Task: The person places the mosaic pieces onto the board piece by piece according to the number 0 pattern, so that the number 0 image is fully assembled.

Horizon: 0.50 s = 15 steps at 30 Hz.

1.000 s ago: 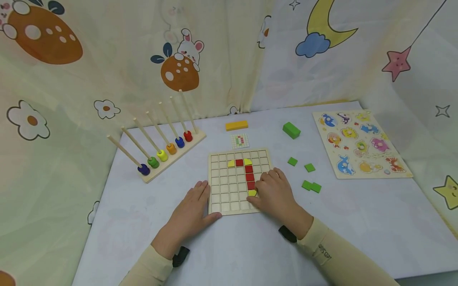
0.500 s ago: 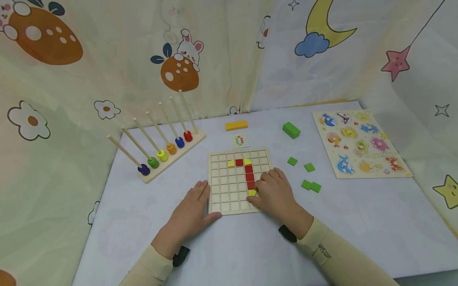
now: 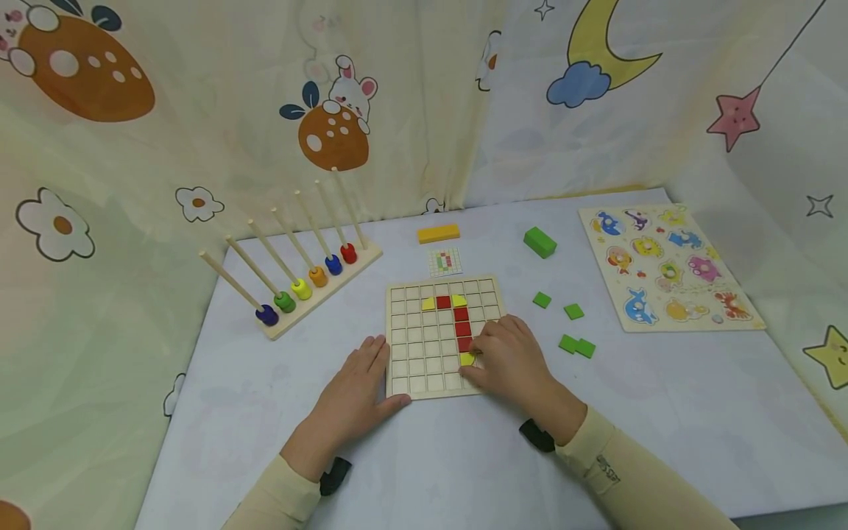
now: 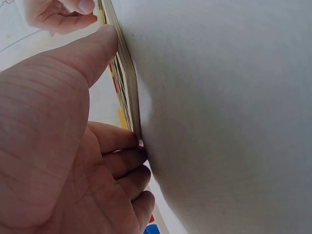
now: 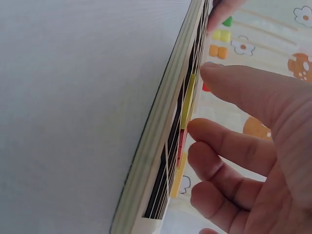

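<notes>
A square wooden grid board (image 3: 424, 361) lies on the white table and holds a few red and yellow tiles. My left hand (image 3: 351, 397) rests at its left side, fingers extended along the edge and thumb at the near corner; the left wrist view shows thumb and fingertips against the rim. Over the board's right part is my right hand (image 3: 513, 361), fingers bent, beside a yellow tile (image 3: 467, 359) below the column of red tiles (image 3: 462, 330). In the right wrist view, thumb and index finger stand apart around this yellow tile (image 5: 187, 105), which lies in the grid.
Several green tiles (image 3: 542, 299) lie right of the board. Behind it are a small pattern card (image 3: 444, 261), a yellow block (image 3: 438, 233) and a green block (image 3: 539, 241). A peg stand with coloured beads (image 3: 324, 283) stands left; an animal puzzle board (image 3: 669, 269) lies right.
My right hand has shifted slightly to the right and its fingers have eased off the yellow tile a little. The left hand has stayed in place.
</notes>
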Motion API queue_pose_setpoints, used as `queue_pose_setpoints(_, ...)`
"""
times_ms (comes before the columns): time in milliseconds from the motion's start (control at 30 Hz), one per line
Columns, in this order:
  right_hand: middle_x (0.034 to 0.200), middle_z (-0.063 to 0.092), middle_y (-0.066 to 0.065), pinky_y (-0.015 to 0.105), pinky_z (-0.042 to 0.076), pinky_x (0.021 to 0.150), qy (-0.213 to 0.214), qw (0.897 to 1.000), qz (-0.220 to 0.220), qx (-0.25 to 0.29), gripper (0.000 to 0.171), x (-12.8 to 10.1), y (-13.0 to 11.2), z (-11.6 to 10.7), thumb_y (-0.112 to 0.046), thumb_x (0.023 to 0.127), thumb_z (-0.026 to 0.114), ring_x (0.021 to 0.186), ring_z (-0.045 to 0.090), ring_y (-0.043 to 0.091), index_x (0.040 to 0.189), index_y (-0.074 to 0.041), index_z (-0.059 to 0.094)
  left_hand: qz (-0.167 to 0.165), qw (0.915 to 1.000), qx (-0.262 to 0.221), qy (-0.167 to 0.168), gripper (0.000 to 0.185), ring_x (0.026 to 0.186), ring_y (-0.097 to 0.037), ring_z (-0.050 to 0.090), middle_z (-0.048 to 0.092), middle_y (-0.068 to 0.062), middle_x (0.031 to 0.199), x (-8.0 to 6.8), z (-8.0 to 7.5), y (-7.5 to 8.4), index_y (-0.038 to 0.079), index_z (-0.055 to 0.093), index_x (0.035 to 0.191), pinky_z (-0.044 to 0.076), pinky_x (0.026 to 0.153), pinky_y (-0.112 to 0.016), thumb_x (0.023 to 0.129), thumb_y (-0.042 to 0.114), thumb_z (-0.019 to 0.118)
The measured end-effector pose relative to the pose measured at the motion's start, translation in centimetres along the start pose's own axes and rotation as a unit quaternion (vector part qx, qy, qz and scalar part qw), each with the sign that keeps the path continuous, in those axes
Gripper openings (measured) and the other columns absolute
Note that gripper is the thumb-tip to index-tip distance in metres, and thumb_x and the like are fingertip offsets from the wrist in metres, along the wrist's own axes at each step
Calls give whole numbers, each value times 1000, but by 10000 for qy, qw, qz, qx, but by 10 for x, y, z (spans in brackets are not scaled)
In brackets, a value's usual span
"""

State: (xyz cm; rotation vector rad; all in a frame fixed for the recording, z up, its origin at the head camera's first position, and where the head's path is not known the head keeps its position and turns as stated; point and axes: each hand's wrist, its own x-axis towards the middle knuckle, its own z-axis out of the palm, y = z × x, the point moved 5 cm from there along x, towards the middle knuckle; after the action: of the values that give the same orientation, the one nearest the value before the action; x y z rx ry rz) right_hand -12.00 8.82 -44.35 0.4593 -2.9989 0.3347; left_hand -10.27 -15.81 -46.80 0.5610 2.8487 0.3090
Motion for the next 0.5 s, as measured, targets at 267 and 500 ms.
queue_pose_setpoints(267,87,69,-4,44,47,105,-21,10000,-44,73,29,1,0,1,-40,77,91,91,59,18,93,-17,85,-6,10000,66,12,104,164,-30,18,24,-12,175,1,2,-1,3,29,164,23,133,-49,91,66,69)
queue_pose_setpoints(500,87,69,-3,44,48,104,25,9998,-44,180,29,1,0,-1,-39,76,92,90,59,18,92,-16,85,12,9999,80,66,104,164,-31,19,25,-13,174,1,2,0,2,30,164,24,133,-50,91,66,70)
